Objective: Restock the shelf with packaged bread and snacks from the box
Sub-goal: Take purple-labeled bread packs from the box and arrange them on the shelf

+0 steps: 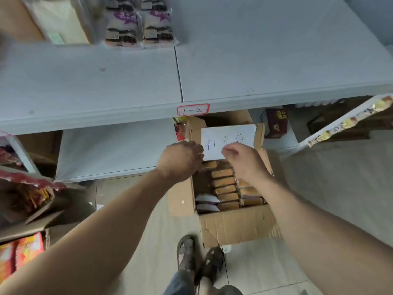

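Cardboard box (234,226) sits open on floor, just below grey shelf (127,81). Bread packs (225,189) fill box in rows. Left hand (180,159) and right hand (244,160) both hover over box's far end, fingers curled together near white paper sign (228,136); whether either pinches it, cannot tell.

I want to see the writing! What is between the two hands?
In the head view, a white paper with handwriting sits between the left hand and right hand, on the box flap.
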